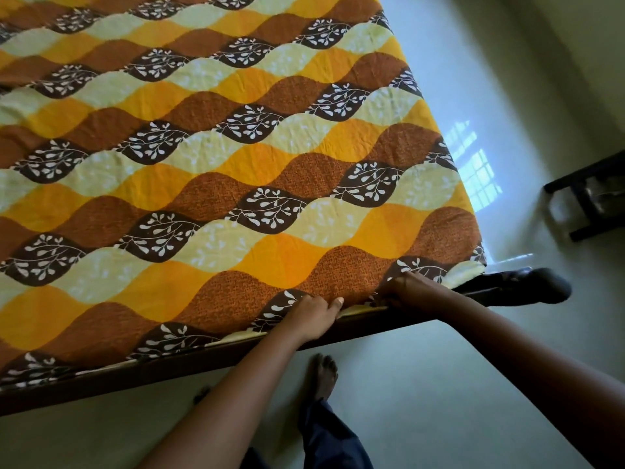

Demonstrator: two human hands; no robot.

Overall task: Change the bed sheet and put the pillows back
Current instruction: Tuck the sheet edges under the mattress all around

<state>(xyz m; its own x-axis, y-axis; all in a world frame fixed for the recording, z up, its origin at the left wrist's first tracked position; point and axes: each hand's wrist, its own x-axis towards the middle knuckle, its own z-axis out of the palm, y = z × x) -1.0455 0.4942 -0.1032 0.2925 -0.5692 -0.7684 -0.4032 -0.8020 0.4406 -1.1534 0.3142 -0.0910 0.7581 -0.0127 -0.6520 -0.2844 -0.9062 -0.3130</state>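
Clearly the step in hand is tucking the sheet (236, 164) along the near edge of the bed, close to its right-hand corner. The sheet lies spread across the whole top, mostly flat, with a few soft wrinkles toward the far left. The left hand (313, 314) grips the sheet's edge, fingers curled over it and thumb set against the fabric just above the frame (169, 370). The right hand (411, 292) rests on the edge just beside it, nearer the corner; its fingers are lost in the bunched cloth, so I cannot tell whether they pinch or only push. To do this well, I would draw the fabric taut toward the corner first, then feed it down between mattress and frame, working outward so no slack gets trapped. A pale strip of the sheet's underside shows along the edge, which suggests the hem is not yet fully under. The frame's hard lip sits right beneath the knuckles, so fingers should slide in flat. A dark shape (527, 286) juts out at the corner; what it is I cannot say. The floor (439, 384) gives room to step right, with one bare foot (323, 375) near the frame and a dark stool (585, 198) well apart. No pillows show.
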